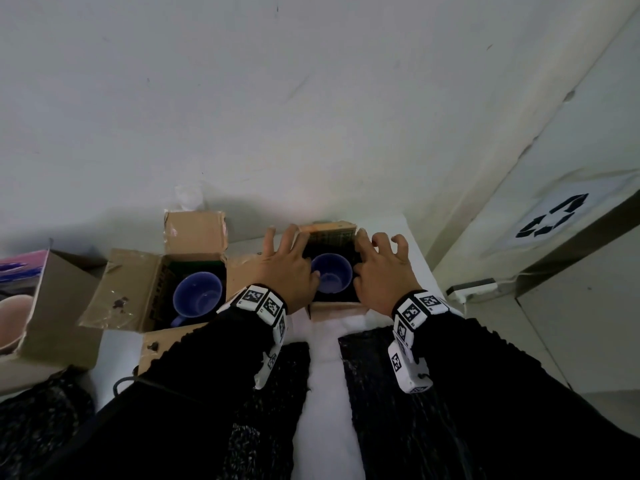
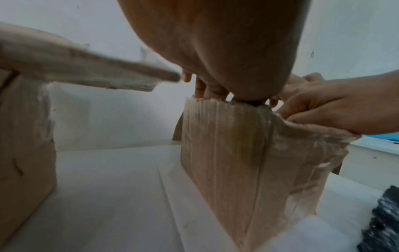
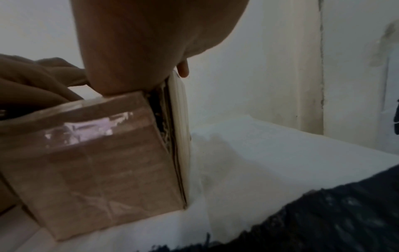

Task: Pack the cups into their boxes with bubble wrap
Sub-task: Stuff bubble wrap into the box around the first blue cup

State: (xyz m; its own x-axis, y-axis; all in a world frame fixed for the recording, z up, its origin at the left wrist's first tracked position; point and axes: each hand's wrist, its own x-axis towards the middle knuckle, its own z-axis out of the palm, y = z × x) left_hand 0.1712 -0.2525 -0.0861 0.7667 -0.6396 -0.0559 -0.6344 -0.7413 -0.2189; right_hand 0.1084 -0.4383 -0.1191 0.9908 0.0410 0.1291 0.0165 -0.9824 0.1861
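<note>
A blue cup [image 1: 332, 277] stands upright inside an open cardboard box [image 1: 337, 308] at the middle of the white table. My left hand [image 1: 287, 268] lies over the box's left edge with fingers spread and fairly straight, thumb by the cup rim. My right hand [image 1: 379, 271] sits on the right edge, fingers bent, tips pressing on the side flap. In the left wrist view my palm [image 2: 215, 51] rests on the box [image 2: 226, 162] top. The right wrist view shows the right palm [image 3: 151, 42] on the box [image 3: 97, 162] corner. No bubble wrap shows in this box.
A second open box [image 1: 128, 289] on the left holds another blue cup [image 1: 197, 296]. A third box [image 1: 59, 306] at the far left holds a pink cup [image 1: 14, 317]. Clear bubble wrap [image 1: 188, 197] lies by the wall. A power strip [image 1: 471, 287] sits off the table's right.
</note>
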